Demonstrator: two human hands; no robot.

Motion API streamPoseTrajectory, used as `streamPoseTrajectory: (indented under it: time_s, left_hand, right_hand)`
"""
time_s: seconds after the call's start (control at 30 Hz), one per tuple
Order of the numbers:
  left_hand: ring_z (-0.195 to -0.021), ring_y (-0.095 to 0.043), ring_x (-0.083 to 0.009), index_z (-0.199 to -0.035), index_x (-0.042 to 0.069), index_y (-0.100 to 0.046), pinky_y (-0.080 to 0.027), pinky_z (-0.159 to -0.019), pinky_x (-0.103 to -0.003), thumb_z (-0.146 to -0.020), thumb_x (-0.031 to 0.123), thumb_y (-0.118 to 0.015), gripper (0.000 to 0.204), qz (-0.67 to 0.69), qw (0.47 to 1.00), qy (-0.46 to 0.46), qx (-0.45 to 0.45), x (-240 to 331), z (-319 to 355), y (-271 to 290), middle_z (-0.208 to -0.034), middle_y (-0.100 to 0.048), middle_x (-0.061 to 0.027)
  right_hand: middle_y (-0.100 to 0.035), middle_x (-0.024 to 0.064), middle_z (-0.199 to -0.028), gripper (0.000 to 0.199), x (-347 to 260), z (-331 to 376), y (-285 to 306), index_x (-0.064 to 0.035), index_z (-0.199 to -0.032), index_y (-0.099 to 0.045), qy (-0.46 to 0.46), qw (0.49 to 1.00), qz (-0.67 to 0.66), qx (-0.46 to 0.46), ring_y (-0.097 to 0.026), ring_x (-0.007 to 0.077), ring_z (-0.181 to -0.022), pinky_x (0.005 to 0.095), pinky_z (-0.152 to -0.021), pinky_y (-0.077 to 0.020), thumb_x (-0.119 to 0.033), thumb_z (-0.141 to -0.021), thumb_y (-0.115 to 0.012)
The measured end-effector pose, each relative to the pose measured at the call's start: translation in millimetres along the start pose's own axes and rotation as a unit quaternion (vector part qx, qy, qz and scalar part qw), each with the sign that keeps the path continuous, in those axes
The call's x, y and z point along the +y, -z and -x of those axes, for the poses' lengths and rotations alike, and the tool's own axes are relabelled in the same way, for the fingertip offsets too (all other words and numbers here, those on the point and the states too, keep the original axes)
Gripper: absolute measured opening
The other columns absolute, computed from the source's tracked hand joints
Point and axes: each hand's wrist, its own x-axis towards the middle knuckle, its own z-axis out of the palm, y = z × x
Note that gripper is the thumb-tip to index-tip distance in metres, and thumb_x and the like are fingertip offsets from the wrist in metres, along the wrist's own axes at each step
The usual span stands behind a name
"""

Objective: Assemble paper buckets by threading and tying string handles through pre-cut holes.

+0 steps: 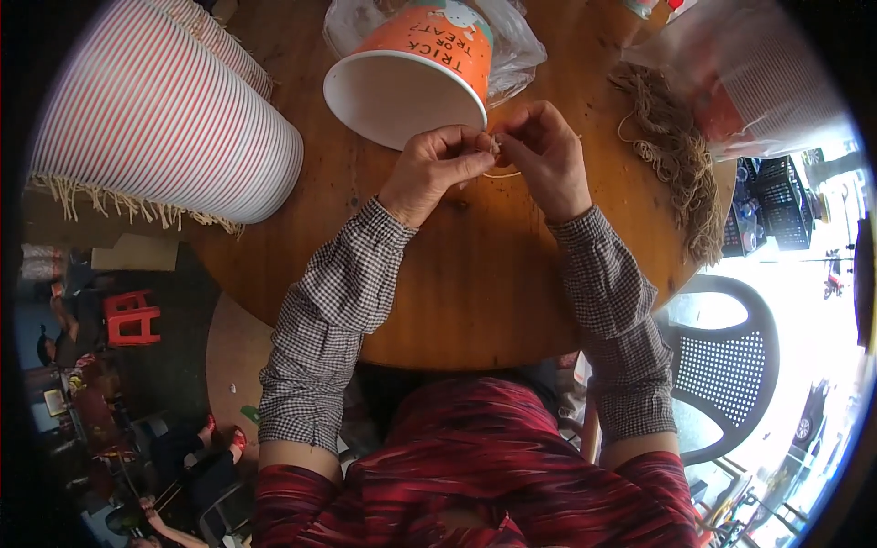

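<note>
On the round wooden table (pixel 475 292), a stack of red-striped paper buckets (pixel 164 110) lies left, an orange paper bucket (pixel 411 73) on its side ahead and tan strings (pixel 676 155) right, while the left hand (pixel 434 169) and right hand (pixel 548 155) pinch a thin, barely visible string (pixel 501 172) between touching fingertips.

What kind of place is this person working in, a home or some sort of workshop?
Probably a small craft or piece-work spot open to the street. A round wooden table holds a long stack of striped paper cups and a bundle of tan string; both hands pinch a string at an orange paper cup.
</note>
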Motion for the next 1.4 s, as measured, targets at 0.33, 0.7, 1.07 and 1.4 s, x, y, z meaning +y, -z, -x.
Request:
streamPoseTrajectory:
  time_s: [0.33, 0.7, 1.07, 1.4]
  left_hand:
    - [-0.059, -0.044, -0.0013, -0.088, 0.002, -0.064, -0.036, -0.051, -0.016, -0.085, 0.013, -0.066, 0.011, -0.013, 0.996, -0.048, 0.07, 5, 4, -9, -0.072, -0.057, 0.0038]
    - [-0.06, -0.044, 0.0003, -0.089, 0.001, -0.064, -0.034, -0.05, -0.016, -0.088, 0.013, -0.062, 0.012, -0.064, 0.984, -0.113, 0.124, 2, 3, -9, -0.072, -0.057, 0.0049]
    - [-0.058, -0.045, -0.0015, -0.087, 0.001, -0.063, -0.035, -0.049, -0.018, -0.089, 0.013, -0.059, 0.013, 0.055, 0.967, -0.107, 0.224, -5, 8, -31, -0.074, -0.06, 0.0019]
    - [-0.053, -0.041, -0.0011, -0.085, 0.001, -0.063, -0.032, -0.046, -0.018, -0.089, 0.018, -0.061, 0.018, -0.084, 0.981, -0.097, 0.147, -5, 8, -21, -0.064, -0.051, 0.0053]
  right_hand:
    - [-0.061, 0.0034, -0.085, 0.016, -3, -2, 5, -0.0029, -0.093, -0.05, -0.061, 0.989, -0.116, -0.067, -0.061, 0.0093, -0.076, 0.0226, -0.067, -0.0521, 0.0, -0.084, -0.062]
    - [-0.06, 0.002, -0.082, 0.017, -11, 0, 6, -0.004, -0.093, -0.05, -0.081, 0.978, -0.175, -0.074, -0.059, 0.009, -0.071, 0.0225, -0.065, -0.0508, -0.001, -0.083, -0.064]
    - [-0.059, 0.0013, -0.082, 0.02, -5, 4, -5, -0.0024, -0.093, -0.05, -0.107, 0.967, -0.209, -0.096, -0.059, 0.0088, -0.074, 0.0226, -0.068, -0.0513, -0.002, -0.081, -0.066]
    - [-0.064, 0.005, -0.098, 0.032, -18, 0, 17, 0.0015, -0.114, -0.057, -0.055, 0.989, -0.072, -0.115, -0.06, 0.0098, -0.089, 0.0231, -0.078, -0.0511, 0.0, -0.082, -0.064]
